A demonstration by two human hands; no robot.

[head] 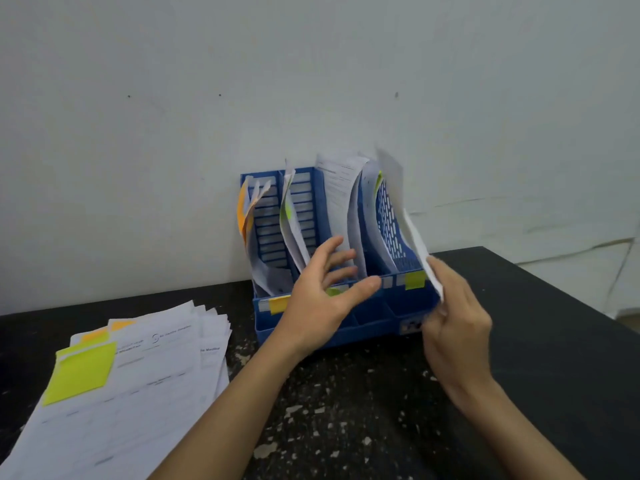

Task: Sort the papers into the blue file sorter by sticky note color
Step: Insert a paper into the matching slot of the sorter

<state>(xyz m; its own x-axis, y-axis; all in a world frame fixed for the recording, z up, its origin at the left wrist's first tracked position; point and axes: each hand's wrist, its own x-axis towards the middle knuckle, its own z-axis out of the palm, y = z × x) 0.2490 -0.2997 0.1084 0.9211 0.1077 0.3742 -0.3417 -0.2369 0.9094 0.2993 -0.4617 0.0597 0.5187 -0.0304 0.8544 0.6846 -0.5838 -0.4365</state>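
So, head view only. Our right hand [457, 313] pinches a white sheet [412, 233] by its lower corner; the sheet rises from the grip, blurred, along the outer side of the blue file sorter's [349, 320] right wall. We can't tell whether its top edge is inside the right compartment or outside it. A sliver of yellow-green near the top of that wall looks like its sticky note, though that's a guess.

Our left hand [322, 292] is spread wide, holding nothing, fingers [343, 256] against the papers in the middle compartment, thumb on the front lip.

Sorter sits just ahead of both hands, back to the white wall [311, 81]. Left compartment holds orange-tagged sheets [247, 216], the next a green-tagged one [289, 220]. Labels on the front lip: yellow [278, 304] left of the open hand, yellow-green [414, 280] just left of the grip.

Risks, as we judge them:
- A corner pinch on a limp sheet means it buckles or slides down outside the wall.
- Curled papers already in the slot can catch the incoming edge.
- Pushing could shove the sorter; the left hand looks like the brace.

Room: black table [536, 323] clear to the right of the grip, table edge beyond. Unsorted stack [138, 393] lies well left of the open hand, lime note [81, 372] on top.
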